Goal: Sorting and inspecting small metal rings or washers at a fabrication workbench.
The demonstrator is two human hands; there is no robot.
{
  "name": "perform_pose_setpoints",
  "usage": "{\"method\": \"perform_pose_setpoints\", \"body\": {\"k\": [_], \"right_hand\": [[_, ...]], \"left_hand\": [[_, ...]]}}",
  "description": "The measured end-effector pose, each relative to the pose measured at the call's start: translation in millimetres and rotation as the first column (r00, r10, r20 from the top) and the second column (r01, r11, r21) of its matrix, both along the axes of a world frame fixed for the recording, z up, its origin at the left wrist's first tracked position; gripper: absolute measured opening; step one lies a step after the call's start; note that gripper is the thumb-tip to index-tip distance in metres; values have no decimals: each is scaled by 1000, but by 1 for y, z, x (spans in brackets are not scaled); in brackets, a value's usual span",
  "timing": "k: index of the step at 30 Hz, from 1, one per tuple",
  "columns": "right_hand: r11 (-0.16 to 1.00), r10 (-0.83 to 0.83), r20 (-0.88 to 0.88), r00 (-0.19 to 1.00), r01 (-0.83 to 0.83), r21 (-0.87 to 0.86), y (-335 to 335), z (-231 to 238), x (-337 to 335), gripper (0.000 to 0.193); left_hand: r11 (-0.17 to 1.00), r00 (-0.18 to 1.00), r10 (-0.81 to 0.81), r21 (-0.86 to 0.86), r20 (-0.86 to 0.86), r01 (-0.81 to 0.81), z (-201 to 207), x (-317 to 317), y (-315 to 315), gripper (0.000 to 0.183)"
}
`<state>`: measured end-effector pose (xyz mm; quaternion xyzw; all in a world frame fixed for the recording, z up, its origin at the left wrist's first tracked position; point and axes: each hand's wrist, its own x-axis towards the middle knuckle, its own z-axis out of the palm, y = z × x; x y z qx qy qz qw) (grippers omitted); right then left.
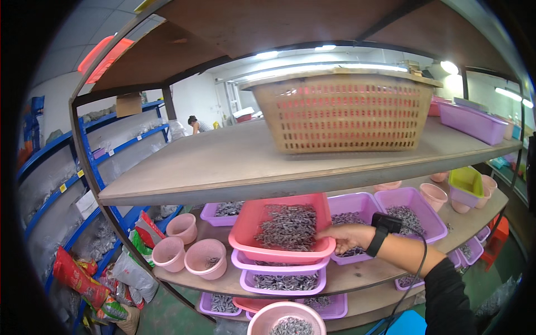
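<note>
Red tray (282, 256) gripped by right fingers (336, 232); printed red sack (80, 282) leftward, lettering unclear

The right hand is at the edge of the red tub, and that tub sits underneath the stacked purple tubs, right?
Not quite: in the head view, the red tub sits on top of the stacked purple tubs. The right hand is at its edge.
</note>
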<state>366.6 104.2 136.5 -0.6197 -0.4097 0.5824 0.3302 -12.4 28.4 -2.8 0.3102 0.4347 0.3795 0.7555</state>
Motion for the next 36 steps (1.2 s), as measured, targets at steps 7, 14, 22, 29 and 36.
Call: {"method": "perform_pose_setpoints", "body": {"k": [7, 14, 22, 29, 36], "right_hand": [[998, -66, -3, 998, 66, -22, 6, 67, -16, 30], [900, -367, -250, 896, 410, 147, -22, 73, -22, 31], [670, -600, -110, 793, 573, 472, -140, 61, -11, 9], [417, -884, -69, 463, 845, 335, -343, -23, -26, 31], [637, -770, 163, 617, 759, 132, -318, 19, -33, 28]], "left_hand": [[984, 984, 177, -42, 17, -176, -14, -30, -29, 28], [967, 975, 224, -128, 10, -221, -21, -28, -28, 25], [966, 974, 224, -137, 19, -220, -17, -29, -24, 19], [951, 973, 228, -208, -24, -228, -41, -29, -3, 13], [872, 871, 488, -71, 44, -485, -51, -33, -40, 52]]}}
